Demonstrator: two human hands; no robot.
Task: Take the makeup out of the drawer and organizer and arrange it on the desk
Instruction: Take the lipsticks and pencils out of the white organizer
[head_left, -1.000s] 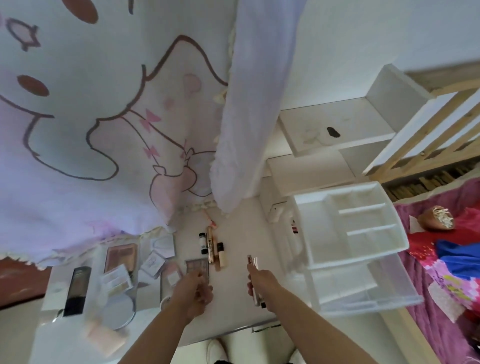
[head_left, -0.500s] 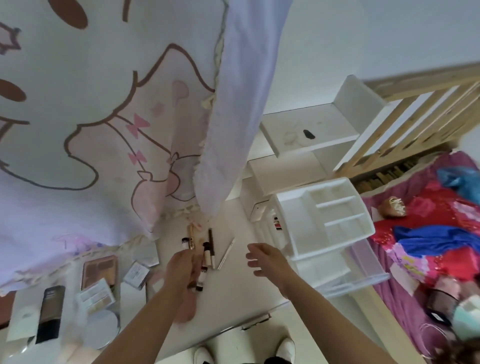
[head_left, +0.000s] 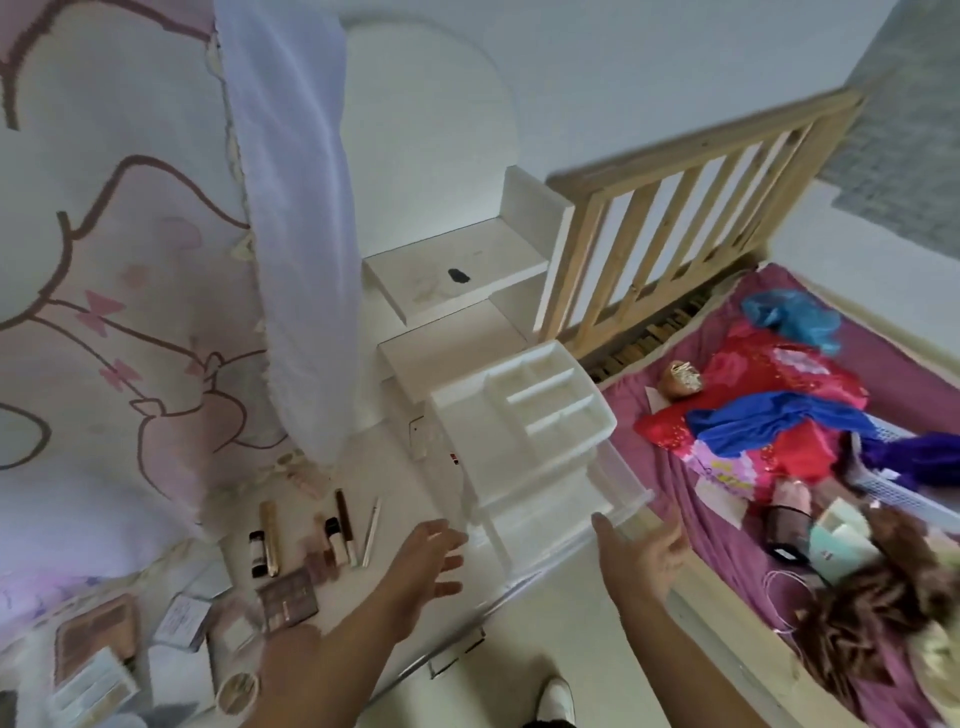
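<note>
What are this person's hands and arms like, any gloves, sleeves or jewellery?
The left hand and right hand are bare, no gloves. No sleeves cover the forearms as far as the picture shows, and no ring, watch or bracelet is visible.

Bright, even daylight — motion blur, strong wide-angle bending at edges

A white desk (head_left: 410, 493) fills the lower middle of the frame. On its right side stands a white organizer (head_left: 524, 415) with a clear drawer (head_left: 621, 486) pulled out. To the left, a gold tube (head_left: 270, 538), a brown pencil (head_left: 344, 525) and a thin white pencil (head_left: 372, 530) lie side by side. Below them lies an eyeshadow palette (head_left: 288, 592), and small flat boxes (head_left: 182, 621) lie at the lower left.
</note>
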